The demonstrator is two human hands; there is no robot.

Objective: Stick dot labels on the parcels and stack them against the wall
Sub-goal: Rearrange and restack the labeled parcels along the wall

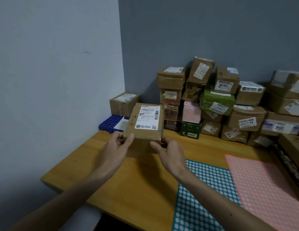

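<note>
Progress: lone box (123, 103) by wall centre-left, big stack (212, 100) centre-right to right edge, so most look done. Held parcel (145, 122) is mid-frame, up off the table (128, 180), w/ blue dot (160, 131) on its lower-right corner; only stacking is left for it. Left hand (117, 144) grips its lower-left edge, thumb on front, fingers curled behind. Right hand (168, 150) cups the lower-right corner, fingers wrapped under.
</note>
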